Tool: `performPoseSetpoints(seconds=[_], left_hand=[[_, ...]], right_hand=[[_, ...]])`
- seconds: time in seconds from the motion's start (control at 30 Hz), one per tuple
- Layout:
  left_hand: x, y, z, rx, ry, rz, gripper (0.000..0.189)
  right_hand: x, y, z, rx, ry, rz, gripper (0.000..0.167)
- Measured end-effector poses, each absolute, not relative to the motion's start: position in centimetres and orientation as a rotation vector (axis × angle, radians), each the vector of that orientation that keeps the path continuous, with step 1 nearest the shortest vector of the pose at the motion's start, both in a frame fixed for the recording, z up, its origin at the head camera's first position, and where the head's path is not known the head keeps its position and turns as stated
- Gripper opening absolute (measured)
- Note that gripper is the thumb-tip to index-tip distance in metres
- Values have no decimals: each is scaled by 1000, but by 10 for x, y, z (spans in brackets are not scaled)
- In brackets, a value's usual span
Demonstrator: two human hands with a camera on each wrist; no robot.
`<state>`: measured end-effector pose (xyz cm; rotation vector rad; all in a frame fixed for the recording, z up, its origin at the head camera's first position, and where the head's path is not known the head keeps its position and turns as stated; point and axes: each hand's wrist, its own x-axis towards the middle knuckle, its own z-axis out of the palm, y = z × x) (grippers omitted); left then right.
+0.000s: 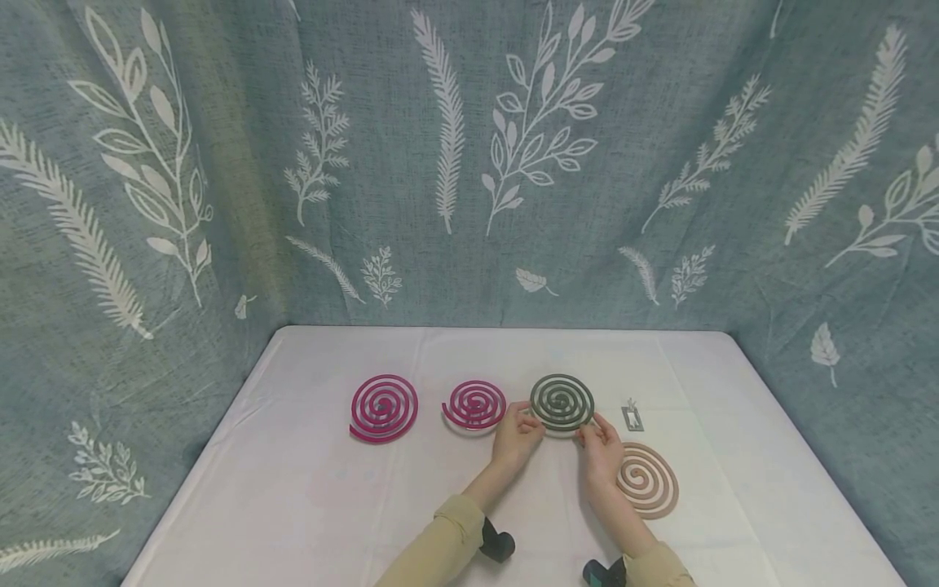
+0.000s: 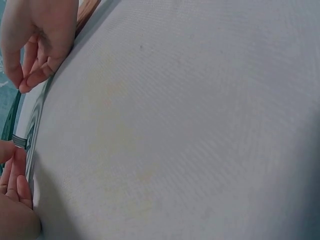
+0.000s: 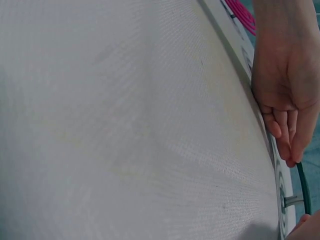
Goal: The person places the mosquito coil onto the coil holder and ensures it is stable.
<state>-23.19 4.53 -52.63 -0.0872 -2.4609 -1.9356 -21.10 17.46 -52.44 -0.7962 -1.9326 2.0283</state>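
Observation:
Both hands hold a dark green mosquito coil (image 1: 560, 400) by its near edge. My left hand (image 1: 517, 439) pinches it at the left between thumb and fingers; my right hand (image 1: 603, 456) pinches it at the right. In the wrist views the coil (image 3: 303, 187) is seen edge-on above the white tablecloth, with a small metal stand (image 2: 20, 141) between it and the cloth. A tan mosquito coil (image 1: 649, 479) lies flat beside my right hand, which overlaps its left side in the head view.
Two magenta mosquito coils stand to the left, one farther off (image 1: 384, 406) and one just beside my left hand (image 1: 475, 401). A small flat metal stand (image 1: 632, 429) lies to the right of the green coil. A patterned blue-grey curtain (image 1: 469, 277) surrounds the white table (image 1: 293, 489).

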Motion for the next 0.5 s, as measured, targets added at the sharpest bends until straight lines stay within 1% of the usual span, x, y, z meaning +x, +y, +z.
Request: performPoseSetpoints(seconds=[0.5], left_hand=[[-231,44,-523,-82,-2506,-1912,47]], right_hand=[[-210,175,-525,-804,-1948,2023,50]])
